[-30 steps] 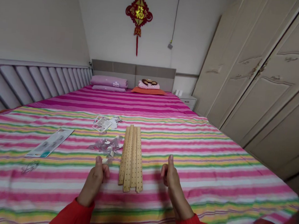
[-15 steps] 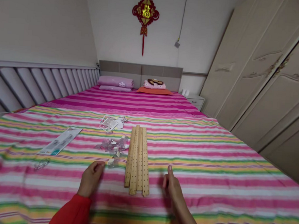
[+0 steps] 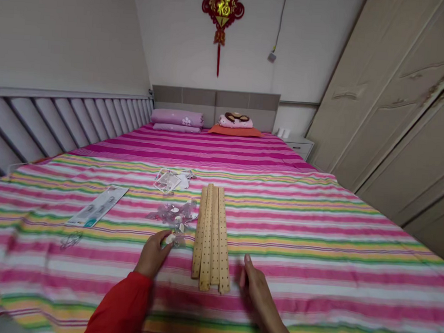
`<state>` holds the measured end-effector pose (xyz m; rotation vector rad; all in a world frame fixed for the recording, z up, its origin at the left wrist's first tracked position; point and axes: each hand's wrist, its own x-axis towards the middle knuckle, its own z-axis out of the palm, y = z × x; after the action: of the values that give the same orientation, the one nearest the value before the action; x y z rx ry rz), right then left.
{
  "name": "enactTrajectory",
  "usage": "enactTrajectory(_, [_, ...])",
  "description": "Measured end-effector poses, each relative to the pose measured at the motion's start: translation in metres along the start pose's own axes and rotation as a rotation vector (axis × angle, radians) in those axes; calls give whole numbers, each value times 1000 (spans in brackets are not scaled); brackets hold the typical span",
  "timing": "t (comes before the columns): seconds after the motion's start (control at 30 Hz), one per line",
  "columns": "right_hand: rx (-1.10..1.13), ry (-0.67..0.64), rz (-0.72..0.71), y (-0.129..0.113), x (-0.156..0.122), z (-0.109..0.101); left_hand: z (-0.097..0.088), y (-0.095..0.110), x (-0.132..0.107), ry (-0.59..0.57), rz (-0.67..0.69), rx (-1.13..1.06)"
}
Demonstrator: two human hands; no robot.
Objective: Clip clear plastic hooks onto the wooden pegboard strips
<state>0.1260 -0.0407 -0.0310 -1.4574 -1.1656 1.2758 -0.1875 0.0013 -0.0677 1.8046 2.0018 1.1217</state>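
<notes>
A small white plastic fitting (image 3: 170,239) lay against the curled fingers (image 3: 164,239) of the left hand (image 3: 153,255); whether they gripped it, I could not tell. Just behind it sat a heap of clear plastic bags (image 3: 171,212). The right hand (image 3: 255,290) was open wide and held nothing, just beside the near end of some long perforated pale wooden strips (image 3: 212,239), which lay side by side between the hands. Towards the bed's left edge lay a white printed card (image 3: 97,206), its small print unreadable. The pink-striped bedsheet (image 3: 316,234) covered the bed, and a red knot ornament (image 3: 223,7) bearing a gold 福 hung above the headboard (image 3: 215,101).
</notes>
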Motion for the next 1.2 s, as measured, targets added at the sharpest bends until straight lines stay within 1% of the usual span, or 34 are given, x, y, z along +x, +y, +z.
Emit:
enactTrajectory(0.07, [11,-22,11,6,3,3,1,-3,2,-36,-14,7])
enactTrajectory(0.17, [37,-69,-2,15,6,9,-1,-4,3,-99,8,3])
enactTrajectory(0.23, [60,-101,-21,18,6,13,-4,-2,4,-119,32,22])
enactTrajectory(0.33, [74,-163,-47,18,4,18,-11,3,4,-123,63,108])
enactTrajectory(0.43, [63,-239,-55,16,0,22,-21,10,2,-82,73,205])
enactTrajectory(0.53, [59,-290,-65,16,-1,25,-33,19,-3,36,8,203])
enactTrajectory(0.57, [58,-298,-80,16,-1,26,-37,23,-5,77,-42,143])
enactTrajectory(0.6, [58,-304,-101,16,-1,26,-40,28,-8,98,-106,35])
enactTrajectory(0.63, [58,-308,-125,17,-1,27,-43,34,-10,89,-179,-113])
enactTrajectory(0.7, [60,-306,-168,16,-1,29,-46,49,-16,4,-322,-460])
enactTrajectory(0.73, [63,-302,-182,15,-1,30,-45,56,-19,-34,-380,-600])
enactTrajectory(0.77, [68,-299,-191,13,-1,31,-44,64,-22,-41,-427,-699])
enactTrajectory(0.87, [98,-303,-222,7,-3,35,-39,86,-30,-35,-555,-909])
enactTrajectory(0.93, [126,-287,-254,3,-5,37,-34,98,-36,-119,-664,-1059])
enactTrajectory(1.0, [142,-230,-311,-2,-6,38,-28,109,-42,-225,-757,-1185])
enactTrajectory(1.1, [134,-155,-430,-9,-7,36,-16,121,-49,-350,-805,-1314])
enactTrajectory(1.2, [124,-144,-481,-12,-8,36,-3,130,-56,-411,-852,-1370])
